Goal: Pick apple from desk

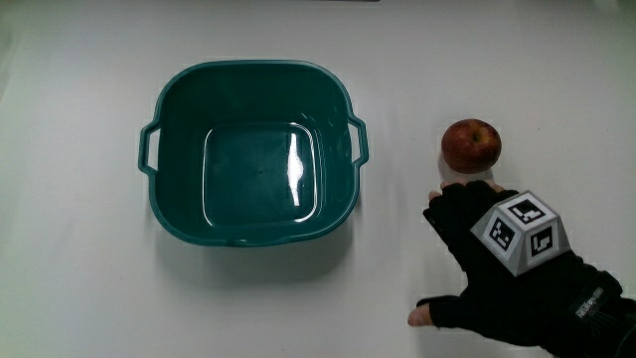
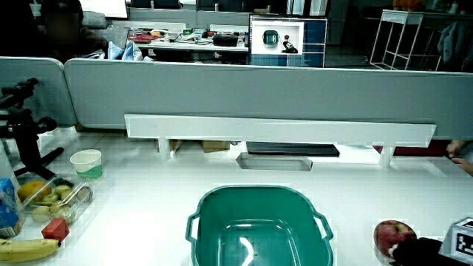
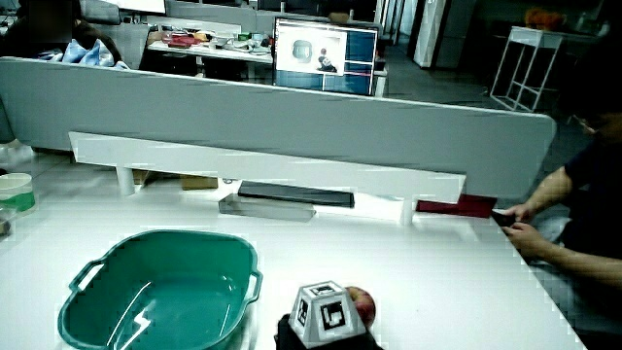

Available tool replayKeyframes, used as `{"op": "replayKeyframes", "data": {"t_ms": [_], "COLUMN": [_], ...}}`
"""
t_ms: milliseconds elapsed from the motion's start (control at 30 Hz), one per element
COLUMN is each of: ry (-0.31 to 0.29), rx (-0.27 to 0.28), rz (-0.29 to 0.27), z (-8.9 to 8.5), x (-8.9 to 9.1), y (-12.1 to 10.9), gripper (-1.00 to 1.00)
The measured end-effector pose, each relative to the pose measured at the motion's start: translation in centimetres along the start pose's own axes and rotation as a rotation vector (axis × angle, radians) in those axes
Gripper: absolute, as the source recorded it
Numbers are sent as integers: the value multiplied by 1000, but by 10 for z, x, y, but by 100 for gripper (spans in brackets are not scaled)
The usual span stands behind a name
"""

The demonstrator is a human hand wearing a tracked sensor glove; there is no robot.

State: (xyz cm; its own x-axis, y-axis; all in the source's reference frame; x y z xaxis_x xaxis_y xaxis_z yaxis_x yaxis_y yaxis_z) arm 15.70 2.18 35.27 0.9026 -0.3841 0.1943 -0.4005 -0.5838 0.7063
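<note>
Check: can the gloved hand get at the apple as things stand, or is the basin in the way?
Probably yes. The hand is right beside the apple, on the side nearer the person, fingertips about at it. Nothing lies between them. The teal basin stands apart beside the apple, clear of that path.

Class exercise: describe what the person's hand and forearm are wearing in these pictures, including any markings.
The hand wears a black fingerless glove. On its back sits a small white cube with black square patterns on each face. The forearm is covered in black, with a small pale label near the wrist.
</note>
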Motion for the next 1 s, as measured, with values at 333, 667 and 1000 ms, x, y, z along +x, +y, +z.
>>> {"op": "replayKeyframes", "data": {"t_ms": [333, 667, 1000], "ry": [76, 128, 216], "rx": [31, 44, 3], "rz": [-84, -156, -231], "z": [4, 12, 5], "x": [41, 74, 110], "y": [26, 50, 78], "gripper": [0, 0, 0]}}
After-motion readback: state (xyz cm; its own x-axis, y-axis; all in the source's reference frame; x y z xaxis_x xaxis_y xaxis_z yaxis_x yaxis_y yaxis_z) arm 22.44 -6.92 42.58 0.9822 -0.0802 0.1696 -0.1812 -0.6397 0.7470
